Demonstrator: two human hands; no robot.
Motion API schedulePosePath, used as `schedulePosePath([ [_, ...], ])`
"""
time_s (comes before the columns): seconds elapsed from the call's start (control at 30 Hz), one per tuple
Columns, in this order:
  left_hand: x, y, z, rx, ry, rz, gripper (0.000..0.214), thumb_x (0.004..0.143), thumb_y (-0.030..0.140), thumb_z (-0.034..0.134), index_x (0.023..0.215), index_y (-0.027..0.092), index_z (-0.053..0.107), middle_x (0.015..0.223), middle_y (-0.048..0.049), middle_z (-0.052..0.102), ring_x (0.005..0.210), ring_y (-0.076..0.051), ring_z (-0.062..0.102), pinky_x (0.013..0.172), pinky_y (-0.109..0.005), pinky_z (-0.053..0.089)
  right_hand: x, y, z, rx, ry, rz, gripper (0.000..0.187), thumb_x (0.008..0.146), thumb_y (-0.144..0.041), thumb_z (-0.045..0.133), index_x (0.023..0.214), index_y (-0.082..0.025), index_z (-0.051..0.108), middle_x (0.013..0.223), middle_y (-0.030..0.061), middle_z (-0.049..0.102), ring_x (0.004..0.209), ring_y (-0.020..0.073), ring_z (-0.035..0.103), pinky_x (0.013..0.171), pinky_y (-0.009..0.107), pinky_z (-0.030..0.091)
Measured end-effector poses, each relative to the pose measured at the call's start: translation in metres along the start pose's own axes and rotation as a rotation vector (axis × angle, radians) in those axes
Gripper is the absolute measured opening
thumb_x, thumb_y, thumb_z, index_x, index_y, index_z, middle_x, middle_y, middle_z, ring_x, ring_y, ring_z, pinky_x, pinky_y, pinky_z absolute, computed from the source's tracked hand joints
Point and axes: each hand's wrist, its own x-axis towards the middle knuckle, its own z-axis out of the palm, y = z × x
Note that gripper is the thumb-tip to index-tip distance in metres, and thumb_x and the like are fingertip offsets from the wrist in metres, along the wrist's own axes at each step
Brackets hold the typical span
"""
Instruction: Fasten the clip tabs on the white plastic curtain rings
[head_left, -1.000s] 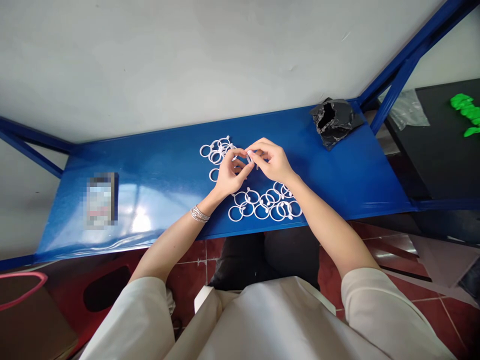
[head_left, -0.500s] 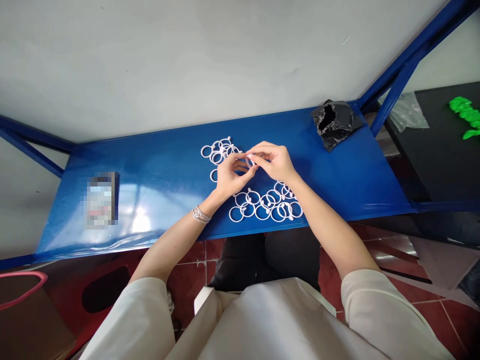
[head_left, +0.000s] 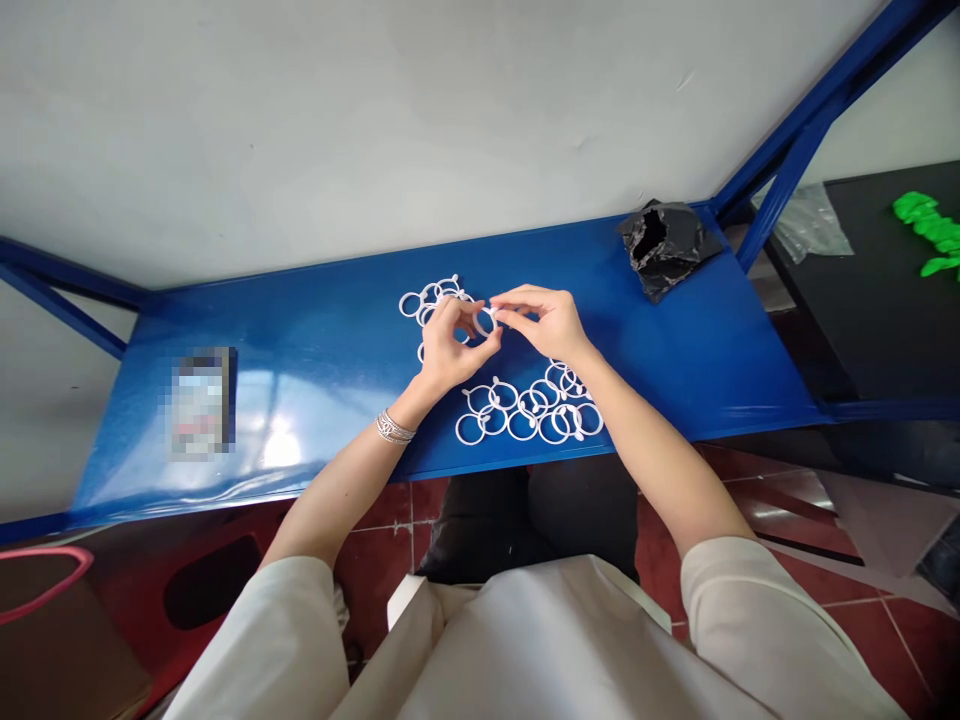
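A white plastic-looking ring [head_left: 478,325] with a small knob is held up between my hands over the blue table. My right hand [head_left: 551,320] pinches it at the upper right, by the knob. My left hand [head_left: 448,345] curls its fingers and thumb around the ring's left and lower side. Behind the left hand lies a pile of similar white rings [head_left: 410,304], partly hidden by it. Nearer the front edge, below my hands, a larger group of knobbed rings [head_left: 523,425] overlaps on the table.
The blue table [head_left: 315,330] meets a pale wall at the back. A crumpled black plastic bag [head_left: 664,250] lies at the back right. A blurred-out phone-like object [head_left: 202,402] lies at the left. Blue frame posts [head_left: 787,190] rise at the sides.
My left hand has shifted slightly left and opened its curl, so more of the ring shows between the hands. The right hand keeps its pinch in nearly the same place.
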Motion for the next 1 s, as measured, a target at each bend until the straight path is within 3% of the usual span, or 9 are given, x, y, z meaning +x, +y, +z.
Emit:
schedulePosePath([
  [0.1, 0.011, -0.009, -0.014, 0.294, 0.022, 0.06, 0.036, 0.087, 0.033, 0.084, 0.119, 0.022, 0.073, 0.109, -0.0088, 0.073, 0.094, -0.024, 0.07, 0.092, -0.046, 0.064, 0.006, -0.001, -0.026, -0.206, -0.028, 0.032, 0.016, 0.089, -0.033, 0.089, 0.099, -0.02, 0.092, 0.111, 0.0121, 0.086, 0.088, 0.0235, 0.076, 0.075, 0.038, 0.059],
  [0.2, 0.017, -0.021, -0.023, 0.448, 0.026, 0.034, 0.037, 0.09, 0.032, 0.082, 0.125, 0.021, 0.072, 0.12, -0.0149, 0.07, 0.115, -0.035, 0.068, 0.111, -0.062, 0.057, 0.009, -0.002, -0.064, -0.391, -0.26, 0.251, 0.012, 0.08, -0.025, 0.095, 0.09, -0.02, 0.091, 0.09, 0.0078, 0.084, 0.076, 0.0215, 0.073, 0.073, 0.037, 0.057],
  [0.27, 0.017, -0.029, -0.023, 0.503, 0.043, 0.003, 0.037, 0.09, 0.031, 0.082, 0.123, 0.021, 0.072, 0.12, -0.017, 0.068, 0.118, -0.039, 0.066, 0.113, -0.068, 0.055, 0.009, -0.002, -0.085, -0.448, -0.431, 0.418, 0.014, 0.073, -0.025, 0.099, 0.083, -0.02, 0.091, 0.075, 0.0042, 0.079, 0.068, 0.0204, 0.071, 0.066, 0.035, 0.053],
  [0.37, 0.015, -0.039, -0.021, 0.563, 0.076, -0.024, 0.036, 0.087, 0.03, 0.083, 0.119, 0.02, 0.071, 0.119, -0.0191, 0.066, 0.12, -0.043, 0.064, 0.112, -0.072, 0.054, 0.007, 0.001, -0.1, -0.504, -0.541, 0.457, 0.019, 0.069, -0.035, 0.103, 0.076, -0.023, 0.09, 0.067, 0.0012, 0.074, 0.061, 0.0169, 0.065, 0.057, 0.033, 0.045],
  [0.5, 0.013, -0.045, -0.018, 0.576, 0.1, -0.044, 0.037, 0.085, 0.027, 0.083, 0.119, 0.02, 0.07, 0.124, -0.0216, 0.063, 0.127, -0.048, 0.06, 0.116, -0.08, 0.048, 0.006, 0.005, -0.094, -0.561, -0.543, 0.407, 0.018, 0.071, -0.035, 0.102, 0.069, -0.024, 0.087, 0.065, 0.0015, 0.072, 0.057, 0.0155, 0.06, 0.053, 0.033, 0.04],
  [0.63, 0.012, -0.044, -0.019, 0.549, 0.083, -0.082, 0.044, 0.084, 0.028, 0.083, 0.125, 0.02, 0.068, 0.13, -0.0236, 0.061, 0.131, -0.051, 0.057, 0.117, -0.085, 0.043, 0.006, 0.004, -0.079, -0.507, -0.29, 0.274, 0.027, 0.081, -0.045, 0.097, 0.076, -0.021, 0.084, 0.078, 0.0065, 0.078, 0.066, 0.0194, 0.065, 0.062, 0.037, 0.049],
  [0.8, 0.01, -0.042, -0.016, 0.58, 0.072, -0.065, 0.055, 0.08, 0.024, 0.083, 0.134, 0.02, 0.069, 0.13, -0.0236, 0.062, 0.128, -0.051, 0.059, 0.115, -0.083, 0.044, 0.004, -0.001, -0.056, -0.396, -0.151, 0.203, 0.025, 0.091, -0.043, 0.087, 0.083, -0.021, 0.077, 0.085, 0.0087, 0.081, 0.075, 0.0227, 0.07, 0.073, 0.04, 0.056],
  [1.0, 0.01, -0.037, -0.015, 0.563, 0.073, -0.023, 0.053, 0.084, 0.031, 0.084, 0.134, 0.022, 0.07, 0.13, -0.0228, 0.063, 0.127, -0.049, 0.06, 0.114, -0.079, 0.047, 0.002, 0.005, -0.032, -0.312, -0.097, 0.179, 0.017, 0.091, -0.036, 0.08, 0.093, -0.02, 0.076, 0.078, 0.0044, 0.076, 0.068, 0.019, 0.065, 0.071, 0.035, 0.054],
])
